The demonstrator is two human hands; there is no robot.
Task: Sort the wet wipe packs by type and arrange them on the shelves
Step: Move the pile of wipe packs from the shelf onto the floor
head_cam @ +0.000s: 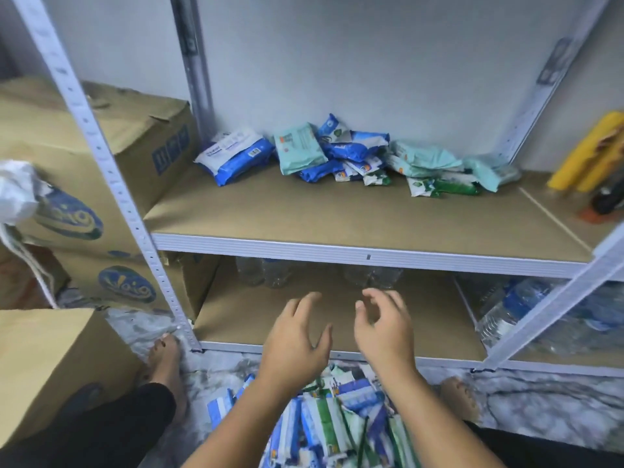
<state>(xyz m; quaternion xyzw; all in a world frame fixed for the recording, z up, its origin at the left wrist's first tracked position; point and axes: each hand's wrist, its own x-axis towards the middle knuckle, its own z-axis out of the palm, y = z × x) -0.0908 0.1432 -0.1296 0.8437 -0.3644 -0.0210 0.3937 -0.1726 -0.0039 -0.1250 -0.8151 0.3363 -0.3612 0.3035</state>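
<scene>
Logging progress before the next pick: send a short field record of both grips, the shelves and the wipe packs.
left grip: empty, fingers spread, over the lower shelf front
right grip: empty, fingers loosely curled, beside the left
upper shelf: mixed pile of blue, teal and green packs at the back, unsorted
lower shelf: clear bottles at the back
floor pile: many packs between the feet, under the wrists

Open along the front of the upper shelf [337,217], bare board right across. Crowded at the back by wet wipe packs [354,157] in a heap. Hemmed in on the left by the slotted upright [135,214] and cardboard boxes [67,146], on the right by the slanting post [557,298]. Roomy mid-way on the lower shelf [236,315]; blocked behind by clear bottles [270,275], and rightward by more bottles [526,312]. Littered underneath with floor packs [337,427].
</scene>
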